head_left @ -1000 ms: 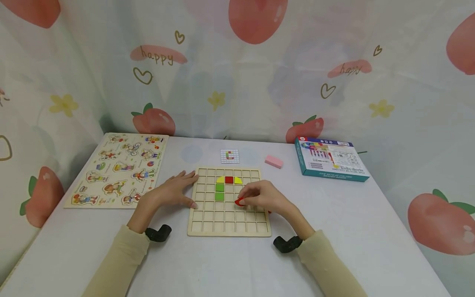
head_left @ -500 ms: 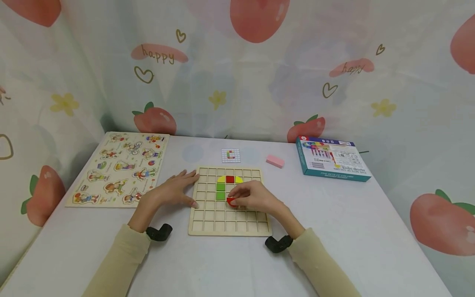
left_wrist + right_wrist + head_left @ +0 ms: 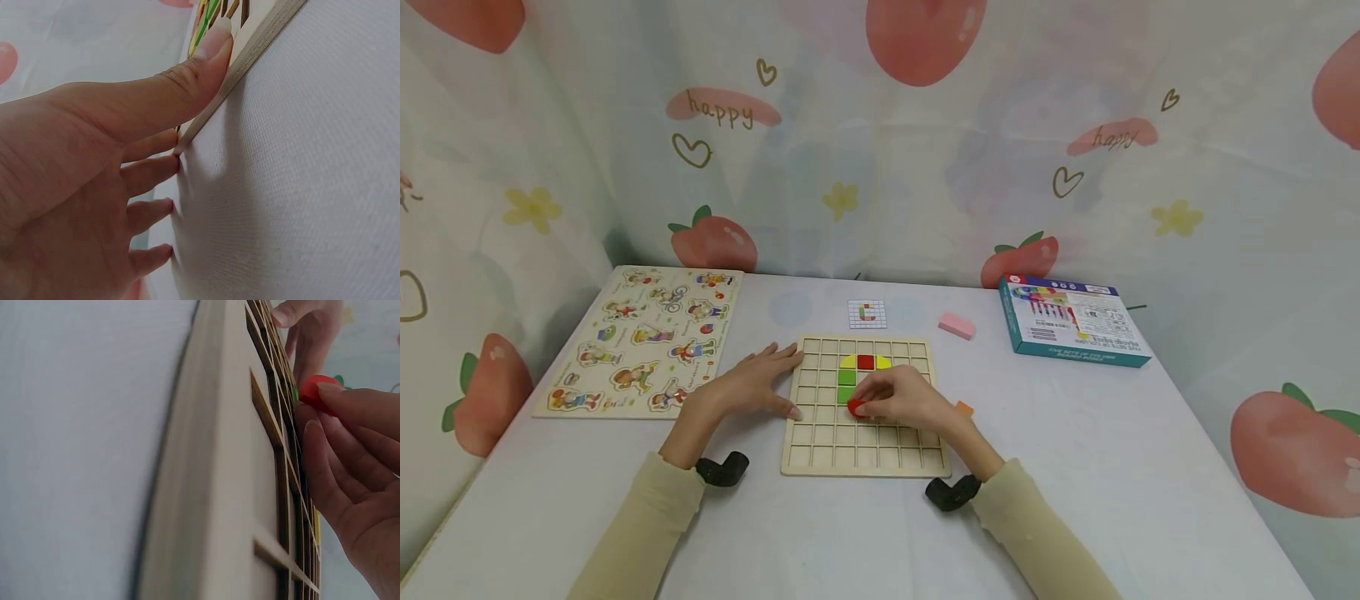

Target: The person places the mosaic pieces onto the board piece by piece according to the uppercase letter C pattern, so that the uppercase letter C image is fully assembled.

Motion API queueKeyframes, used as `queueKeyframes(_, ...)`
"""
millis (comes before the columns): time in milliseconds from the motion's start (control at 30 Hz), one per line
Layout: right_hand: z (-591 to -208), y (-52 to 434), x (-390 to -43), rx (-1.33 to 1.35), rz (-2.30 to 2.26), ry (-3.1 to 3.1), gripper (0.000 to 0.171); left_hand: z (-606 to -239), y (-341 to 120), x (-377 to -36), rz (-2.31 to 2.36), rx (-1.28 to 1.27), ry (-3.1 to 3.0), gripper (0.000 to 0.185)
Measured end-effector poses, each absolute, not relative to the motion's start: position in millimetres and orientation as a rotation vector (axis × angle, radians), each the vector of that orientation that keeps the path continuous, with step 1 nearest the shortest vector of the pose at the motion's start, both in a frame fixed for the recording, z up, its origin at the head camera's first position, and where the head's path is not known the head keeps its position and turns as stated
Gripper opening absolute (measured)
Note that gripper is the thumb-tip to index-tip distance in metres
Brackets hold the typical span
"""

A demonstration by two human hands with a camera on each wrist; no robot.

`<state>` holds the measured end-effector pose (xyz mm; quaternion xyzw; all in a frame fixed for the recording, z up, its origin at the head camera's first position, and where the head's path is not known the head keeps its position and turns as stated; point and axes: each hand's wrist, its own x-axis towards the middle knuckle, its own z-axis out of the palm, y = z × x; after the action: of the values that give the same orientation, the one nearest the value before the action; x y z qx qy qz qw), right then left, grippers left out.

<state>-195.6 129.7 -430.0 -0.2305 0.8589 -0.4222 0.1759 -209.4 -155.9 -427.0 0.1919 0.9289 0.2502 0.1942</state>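
Note:
A wooden grid board lies flat on the table. My left hand rests at its left edge, fingers spread; in the left wrist view the thumb lies on the rim. My right hand pinches a red block with a rounded side, just below the green squares in the grid. The right wrist view shows the same red block between thumb and fingertips at the board's surface. Above the green squares sit a red square and yellow rounded pieces, one partly covered by my right hand.
Behind the board lie a small pattern card and a pink block. An orange piece shows beside my right wrist. A picture puzzle board lies at left, a teal-edged box at back right.
My right hand has moved left across the grid, carrying the red block to just under the green squares. An orange piece has come into view behind the wrist. My left hand stays put.

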Motion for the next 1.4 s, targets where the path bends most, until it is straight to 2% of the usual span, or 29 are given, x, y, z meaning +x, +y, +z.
queueKeyframes(633,-428.3,114.4,-189.4,-0.583,-1.121,2.541,0.006,-425.0,-152.9,-208.7,0.699,0.53,2.597,0.1)
queueKeyframes(967,-427.8,113.7,-189.6,-0.643,-1.055,2.576,0.005,-423.5,-153.1,-208.2,0.71,0.539,2.6,0.099)
queueKeyframes(1267,-426.2,111.2,-189.0,-0.742,-0.971,2.581,0.019,-424.0,-153.8,-208.4,0.697,0.543,2.6,0.099)
queueKeyframes(1400,-425.7,110.3,-187.8,-0.725,-0.969,2.574,0.02,-423.0,-152.8,-207.7,0.691,0.533,2.598,0.099)
